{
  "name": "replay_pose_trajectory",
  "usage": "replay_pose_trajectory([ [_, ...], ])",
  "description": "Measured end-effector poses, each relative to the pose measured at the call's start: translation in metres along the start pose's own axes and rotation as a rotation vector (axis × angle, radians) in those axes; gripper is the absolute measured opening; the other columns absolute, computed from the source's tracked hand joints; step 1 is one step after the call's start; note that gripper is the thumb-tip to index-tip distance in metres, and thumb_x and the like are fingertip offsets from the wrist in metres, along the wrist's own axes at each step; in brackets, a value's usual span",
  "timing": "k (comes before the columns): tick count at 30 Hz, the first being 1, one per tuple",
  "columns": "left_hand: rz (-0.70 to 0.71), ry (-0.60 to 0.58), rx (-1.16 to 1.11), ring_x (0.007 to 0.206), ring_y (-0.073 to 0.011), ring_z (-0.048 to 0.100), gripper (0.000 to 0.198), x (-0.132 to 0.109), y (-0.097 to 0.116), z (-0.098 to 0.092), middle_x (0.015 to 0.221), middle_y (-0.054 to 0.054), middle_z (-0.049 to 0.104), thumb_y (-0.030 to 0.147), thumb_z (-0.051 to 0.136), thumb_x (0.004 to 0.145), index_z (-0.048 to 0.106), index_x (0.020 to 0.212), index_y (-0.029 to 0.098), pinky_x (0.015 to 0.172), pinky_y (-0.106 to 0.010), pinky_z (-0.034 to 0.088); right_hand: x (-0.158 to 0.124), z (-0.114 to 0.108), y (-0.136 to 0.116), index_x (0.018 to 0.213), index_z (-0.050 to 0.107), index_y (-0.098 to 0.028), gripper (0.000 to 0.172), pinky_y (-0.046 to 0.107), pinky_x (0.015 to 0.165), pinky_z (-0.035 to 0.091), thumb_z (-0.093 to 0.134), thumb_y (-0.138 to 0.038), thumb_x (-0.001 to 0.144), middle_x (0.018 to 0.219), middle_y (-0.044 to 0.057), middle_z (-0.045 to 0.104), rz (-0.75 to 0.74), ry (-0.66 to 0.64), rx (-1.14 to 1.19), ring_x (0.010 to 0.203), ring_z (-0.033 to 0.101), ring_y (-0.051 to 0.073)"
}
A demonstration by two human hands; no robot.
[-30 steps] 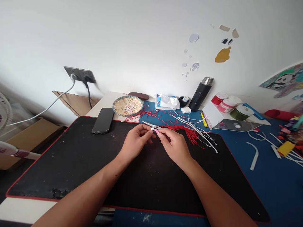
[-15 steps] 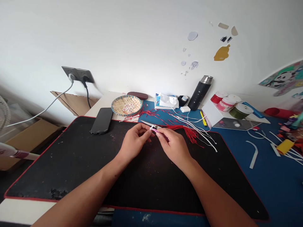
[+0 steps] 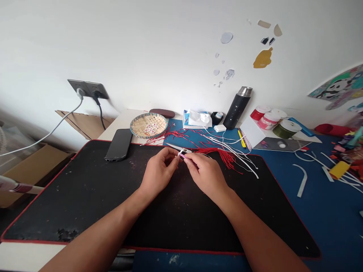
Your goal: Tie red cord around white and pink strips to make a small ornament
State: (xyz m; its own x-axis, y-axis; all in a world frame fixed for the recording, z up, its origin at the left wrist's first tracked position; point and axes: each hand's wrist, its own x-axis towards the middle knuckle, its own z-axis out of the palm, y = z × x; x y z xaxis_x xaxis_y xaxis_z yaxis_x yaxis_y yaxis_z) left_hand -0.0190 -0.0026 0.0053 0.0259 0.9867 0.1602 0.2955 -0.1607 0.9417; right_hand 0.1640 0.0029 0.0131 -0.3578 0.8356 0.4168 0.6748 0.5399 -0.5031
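Note:
Over the black mat (image 3: 99, 200), the fingers of my left hand (image 3: 157, 170) pinch a small white piece of cord or strip (image 3: 180, 152). My right hand (image 3: 208, 172) closes around a thin pink-purple stick-like tool (image 3: 183, 156), whose tip meets the white piece between the two hands; most of its shaft is hidden by my fingers. Just behind my fingertips lie scissors (image 3: 174, 146), blades pointing left, handles out of sight. A bundle of red cords (image 3: 224, 155) rests beyond my right hand, beside long white cords (image 3: 238, 155).
A woven basket (image 3: 136, 130) with small bits stands behind the phone (image 3: 119, 145). Farther back are a tissue box (image 3: 197, 120) and a black thermos (image 3: 237, 109). Cord spools (image 3: 287, 130) sit on a white box at right. Red scraps (image 3: 177, 134) litter the blue surface.
The view has shifted slightly, so the surroundings sit a little farther left and up. Both hands stay together at the white piece; the pink-purple tool shows less behind my right fingers.

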Motion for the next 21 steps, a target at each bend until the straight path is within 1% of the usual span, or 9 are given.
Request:
replay_pose_trajectory([
  [3,0.026,0.012,0.041,0.079,-0.0204,0.073,0.015,-0.001,0.002,0.001,0.095,-0.004,0.079,0.036,0.066,0.096,0.070,0.100,0.023,0.073,-0.030,0.053,0.000,-0.001,-0.002,0.112,0.076,-0.021,0.023,0.032,0.078,0.051,0.053,-0.024,0.107,0.104,0.008,0.081,0.026,-0.032,-0.018,0.092,0.076,0.025],
  [6,0.039,0.026,0.072,0.079,-0.0210,0.073,0.015,-0.001,0.002,0.001,0.093,-0.003,0.079,0.037,0.066,0.095,0.071,0.099,0.024,0.073,-0.030,0.053,0.001,0.000,-0.004,0.109,0.076,-0.022,0.021,0.032,0.076,0.050,0.055,-0.024,0.106,0.101,0.008,0.082,0.064,-0.048,0.003,0.089,0.076,0.024],
  [9,0.048,0.046,0.130,0.079,-0.0208,0.073,0.015,-0.002,0.001,0.001,0.093,-0.003,0.079,0.037,0.066,0.096,0.072,0.099,0.024,0.073,-0.030,0.052,0.001,0.000,-0.008,0.103,0.075,-0.022,0.019,0.030,0.068,0.048,0.057,-0.026,0.104,0.086,0.005,0.080,0.148,-0.070,0.082,0.074,0.073,0.021],
  [12,0.033,0.043,0.127,0.079,-0.0208,0.072,0.016,-0.003,-0.001,0.003,0.093,-0.003,0.079,0.038,0.065,0.097,0.071,0.099,0.024,0.072,-0.030,0.052,0.002,0.001,-0.012,0.098,0.073,-0.021,0.023,0.027,0.058,0.045,0.054,-0.030,0.105,0.071,0.001,0.074,0.267,-0.128,0.248,0.054,0.065,0.015],
  [14,0.013,0.037,0.105,0.078,-0.0203,0.072,0.017,-0.003,-0.003,0.005,0.093,-0.003,0.078,0.040,0.065,0.097,0.071,0.100,0.024,0.071,-0.030,0.052,0.002,0.002,-0.013,0.098,0.072,-0.021,0.026,0.024,0.051,0.043,0.051,-0.034,0.106,0.064,-0.002,0.069,0.349,-0.179,0.387,0.044,0.058,0.012],
  [17,-0.004,0.032,0.010,0.076,-0.0186,0.071,0.019,-0.003,-0.005,0.009,0.092,-0.002,0.077,0.041,0.065,0.097,0.069,0.100,0.023,0.071,-0.029,0.053,0.003,0.005,-0.013,0.096,0.068,-0.020,0.029,0.021,0.042,0.039,0.050,-0.040,0.105,0.056,-0.005,0.063,0.463,-0.235,0.603,0.037,0.052,0.010],
  [21,-0.058,0.019,-0.216,0.074,-0.0175,0.070,0.020,-0.002,-0.005,0.013,0.087,-0.001,0.075,0.041,0.070,0.094,0.066,0.098,0.022,0.070,-0.029,0.055,0.003,0.012,-0.010,0.085,0.063,-0.020,0.031,0.020,0.034,0.033,0.053,-0.045,0.101,0.052,-0.005,0.061,0.587,-0.265,0.865,0.034,0.051,0.010],
])
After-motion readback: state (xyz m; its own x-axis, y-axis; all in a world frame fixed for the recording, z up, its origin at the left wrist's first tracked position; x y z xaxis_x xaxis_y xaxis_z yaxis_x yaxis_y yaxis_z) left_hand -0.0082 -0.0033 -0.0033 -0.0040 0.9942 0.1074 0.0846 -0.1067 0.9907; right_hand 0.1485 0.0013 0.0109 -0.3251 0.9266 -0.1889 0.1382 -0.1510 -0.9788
